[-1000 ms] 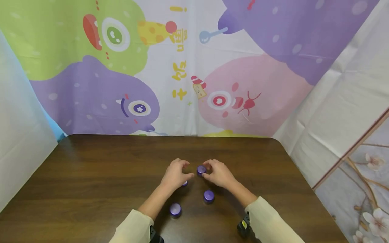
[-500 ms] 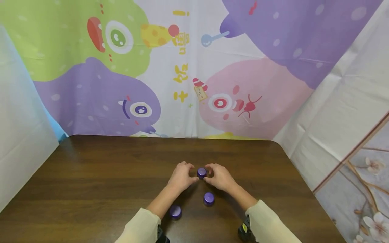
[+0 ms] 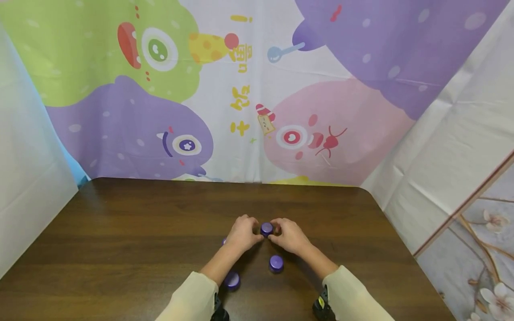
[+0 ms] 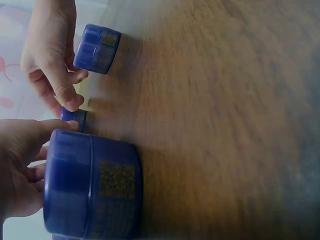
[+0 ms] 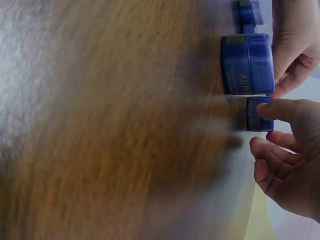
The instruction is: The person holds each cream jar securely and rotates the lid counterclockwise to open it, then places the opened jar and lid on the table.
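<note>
A small purple-blue lidded cosmetic jar (image 3: pixel 267 229) stands upright on the table between my hands. My left hand (image 3: pixel 243 233) grips its left side, with the thumb on it in the left wrist view. From the other side my right hand (image 3: pixel 291 234) holds the same jar, its thumb on the jar (image 5: pixel 253 122) in the right wrist view. Another purple jar (image 3: pixel 276 264) stands nearer, below the right hand. A third jar (image 3: pixel 232 281) is beside the left forearm, and one more jar (image 3: pixel 224 241) is mostly hidden behind the left wrist.
The brown wooden table (image 3: pixel 140 232) has rounded far corners. Behind it hangs a cartoon-print cloth (image 3: pixel 233 156); white cloth (image 3: pixel 437 147) closes off the right side. A large lidded jar (image 4: pixel 95 185) fills the foreground of the left wrist view.
My left hand has moved right to the far jar, uncovering part of the jar behind its wrist. My right hand stays by the far jar. The view has tilted up slightly.
</note>
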A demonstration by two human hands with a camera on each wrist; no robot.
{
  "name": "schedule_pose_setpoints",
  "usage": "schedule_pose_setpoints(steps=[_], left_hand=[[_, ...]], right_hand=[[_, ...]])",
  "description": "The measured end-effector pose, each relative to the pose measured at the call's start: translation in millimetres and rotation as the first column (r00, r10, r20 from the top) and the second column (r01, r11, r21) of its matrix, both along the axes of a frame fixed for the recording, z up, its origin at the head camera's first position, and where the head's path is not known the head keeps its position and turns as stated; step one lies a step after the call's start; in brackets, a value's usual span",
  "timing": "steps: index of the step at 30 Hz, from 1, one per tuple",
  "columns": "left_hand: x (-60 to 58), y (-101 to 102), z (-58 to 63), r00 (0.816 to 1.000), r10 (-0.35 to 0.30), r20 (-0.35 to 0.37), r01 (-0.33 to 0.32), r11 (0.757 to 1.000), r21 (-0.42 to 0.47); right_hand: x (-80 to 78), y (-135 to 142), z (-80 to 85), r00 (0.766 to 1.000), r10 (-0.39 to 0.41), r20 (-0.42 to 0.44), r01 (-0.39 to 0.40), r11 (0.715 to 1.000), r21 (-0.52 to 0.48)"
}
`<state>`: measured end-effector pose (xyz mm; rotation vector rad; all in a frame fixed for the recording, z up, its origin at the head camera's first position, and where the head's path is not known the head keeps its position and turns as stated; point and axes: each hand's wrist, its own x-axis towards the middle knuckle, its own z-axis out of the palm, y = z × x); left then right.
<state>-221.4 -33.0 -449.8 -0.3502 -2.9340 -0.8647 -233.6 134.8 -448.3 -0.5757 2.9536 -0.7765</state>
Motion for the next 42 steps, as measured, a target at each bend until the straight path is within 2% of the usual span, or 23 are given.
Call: schedule_pose_setpoints(steps=[5, 18, 24, 26, 32, 36, 42], left_hand=[[-2.5, 4, -2.0, 1.0, -0.004, 0.0, 0.004, 1.0, -0.026], [-2.7, 11, -0.7, 0.999, -0.003, 0.032, 0.003, 1.0, -0.016], [-3.1, 12, -1.0, 1.0, -0.005, 0.015, 0.005, 1.0, -0.021], [-3.5, 12, -0.8, 1.0, -0.002, 0.007, 0.002, 1.0, -0.018], [-3.8, 9, 2.7, 1.0, -0.005, -0.011, 0.005, 1.0, 0.008], [-2.8, 6, 6.4, 1.0, -0.019, 0.007, 0.018, 0.999, 0.049], [-0.2, -1, 13.3, 0.998, -0.062, -0.009, 0.062, 0.991, 0.119]], right_hand=[[-0.7, 0, -0.9, 1.0, 0.004, 0.016, -0.003, 1.0, -0.01], [0.4, 0, -1.3, 1.0, 0.007, 0.008, -0.007, 0.999, -0.035], [0.9, 0, -0.9, 1.0, 0.004, 0.015, -0.004, 0.999, -0.042], [1.4, -1, 0.0, 1.0, 0.007, 0.015, -0.006, 0.997, -0.076], [2.5, -1, 4.8, 1.0, 0.016, -0.008, -0.017, 0.982, -0.188], [3.3, -1, 9.0, 1.0, 0.004, -0.007, -0.006, 0.979, -0.204], [6.3, -3, 17.8, 1.0, -0.006, 0.005, 0.007, 0.968, -0.249]])
